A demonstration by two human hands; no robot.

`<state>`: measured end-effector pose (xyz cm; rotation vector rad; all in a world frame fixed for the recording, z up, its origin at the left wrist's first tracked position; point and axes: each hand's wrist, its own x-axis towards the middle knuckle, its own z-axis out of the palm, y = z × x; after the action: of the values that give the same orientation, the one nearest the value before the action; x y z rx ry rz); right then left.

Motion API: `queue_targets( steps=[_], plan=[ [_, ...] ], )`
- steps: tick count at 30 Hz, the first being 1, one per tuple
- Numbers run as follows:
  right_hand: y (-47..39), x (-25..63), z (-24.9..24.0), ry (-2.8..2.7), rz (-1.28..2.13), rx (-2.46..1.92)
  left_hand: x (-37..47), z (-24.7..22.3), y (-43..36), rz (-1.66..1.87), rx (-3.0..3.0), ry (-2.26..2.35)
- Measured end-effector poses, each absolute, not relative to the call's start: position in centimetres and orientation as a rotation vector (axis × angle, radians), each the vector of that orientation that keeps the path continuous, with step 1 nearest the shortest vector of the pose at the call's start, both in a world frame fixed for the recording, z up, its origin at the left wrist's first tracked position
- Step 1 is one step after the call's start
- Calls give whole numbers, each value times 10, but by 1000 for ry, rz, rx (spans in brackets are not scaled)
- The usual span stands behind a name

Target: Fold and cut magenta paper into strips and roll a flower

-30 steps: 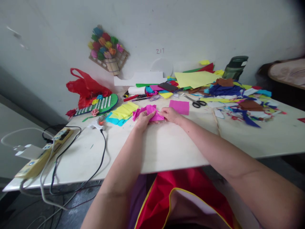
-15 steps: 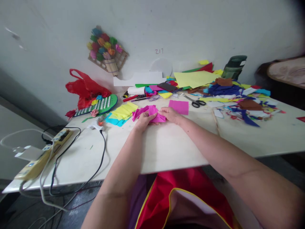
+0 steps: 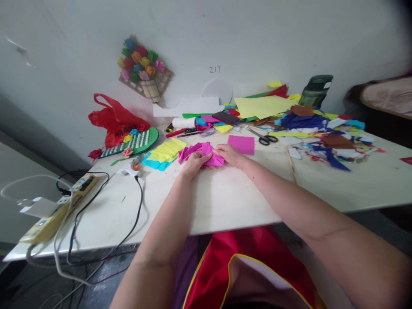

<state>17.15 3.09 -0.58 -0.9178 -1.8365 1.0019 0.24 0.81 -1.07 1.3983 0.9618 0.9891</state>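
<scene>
A piece of magenta crepe paper is held between my two hands above the white table. My left hand pinches its left side with the thumb on top. At its right edge, the closed fingers of my right hand grip the paper. Crumpled magenta paper pieces lie just behind my left hand. A flat magenta paper rectangle rests behind my right hand. To the left, yellow paper sheets overlap blue paper sheets.
Black scissors lie behind and right of my hands. Colourful paper scraps heap at the right near a dark green bottle. A glue gun and a power strip with loose cords occupy the left. A red bag stands at the back left.
The magenta paper between my fingers has shifted very slightly. Both hands stay in nearly the same place, still gripping it.
</scene>
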Motion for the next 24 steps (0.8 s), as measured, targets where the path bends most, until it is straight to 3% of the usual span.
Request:
queue_targets(
  steps=[24],
  plan=[
    [29,170,-7,-1654,1085,-905,3,-8,3,916,1465,992]
  ],
)
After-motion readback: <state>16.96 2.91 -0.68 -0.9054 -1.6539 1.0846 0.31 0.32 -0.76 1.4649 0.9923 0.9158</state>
